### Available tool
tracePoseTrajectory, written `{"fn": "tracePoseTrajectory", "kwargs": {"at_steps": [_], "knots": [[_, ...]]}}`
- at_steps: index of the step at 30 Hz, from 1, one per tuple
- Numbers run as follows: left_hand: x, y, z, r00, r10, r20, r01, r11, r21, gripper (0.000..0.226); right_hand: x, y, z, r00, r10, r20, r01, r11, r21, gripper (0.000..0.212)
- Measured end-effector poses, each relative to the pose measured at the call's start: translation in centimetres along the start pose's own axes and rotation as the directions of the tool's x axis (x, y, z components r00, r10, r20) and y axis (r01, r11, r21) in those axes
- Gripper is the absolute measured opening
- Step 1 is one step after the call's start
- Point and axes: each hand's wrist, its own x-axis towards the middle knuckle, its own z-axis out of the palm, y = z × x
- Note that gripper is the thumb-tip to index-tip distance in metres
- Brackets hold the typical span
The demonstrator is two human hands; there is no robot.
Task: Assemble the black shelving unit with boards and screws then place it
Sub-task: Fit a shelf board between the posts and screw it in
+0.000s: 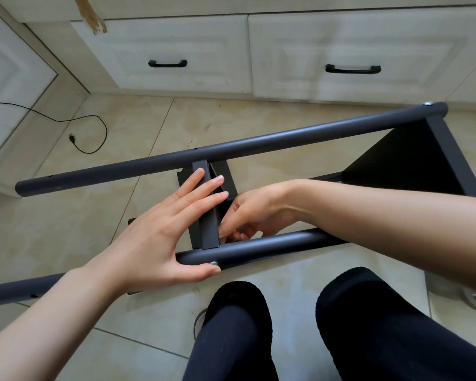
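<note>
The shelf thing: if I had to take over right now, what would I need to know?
Left hand: fingers straight across the middle board, thumb under the near pole beside a screw.
Right hand: fingers curled behind that board at the near pole; what they hold is hidden.
Shelf frame lies on its side on the tile floor. The end board is joined to the far pole.
Left: finish the middle board, add any remaining boards, stand it up, place it.

We find no readable text, label, brand or number anywhere — nothing legible on any surface here
</note>
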Motion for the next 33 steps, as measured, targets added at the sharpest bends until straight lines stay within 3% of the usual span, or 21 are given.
{"fn": "tracePoseTrajectory", "kwargs": {"at_steps": [4,9,13,20,26,30,33], "knots": [[-0.1,0.0,0.0,1.000,0.003,0.000,-0.003,1.000,0.001,0.094,0.3,0.1,0.6,1.000,-0.027,-0.003,0.027,0.999,0.021,0.039],[0.1,-0.1,-0.1,1.000,0.001,0.003,-0.001,1.000,0.003,0.094,-0.2,0.1,-0.1,0.999,-0.028,0.023,0.028,0.999,0.025,0.048],[0.2,-0.1,-0.2,1.000,-0.003,0.010,0.003,1.000,-0.003,0.094,-0.1,0.1,-0.2,1.000,-0.019,-0.010,0.019,0.999,0.043,0.027],[0.1,0.0,0.0,1.000,-0.005,0.001,0.005,1.000,0.006,0.094,0.3,0.1,0.1,1.000,-0.025,0.016,0.024,0.998,0.065,0.052],[0.2,0.2,-0.2,1.000,-0.013,0.006,0.013,1.000,0.001,0.093,-0.3,0.2,-0.3,1.000,-0.009,-0.019,0.010,0.999,0.037,0.023],[0.1,0.2,-0.1,1.000,-0.010,0.006,0.010,1.000,0.006,0.093,0.5,0.2,0.2,1.000,-0.024,0.000,0.024,0.999,0.045,0.047],[0.1,0.1,0.0,1.000,-0.008,0.004,0.008,1.000,0.005,0.093,0.6,0.2,0.3,0.999,-0.033,0.008,0.032,0.998,0.051,0.050]]}}
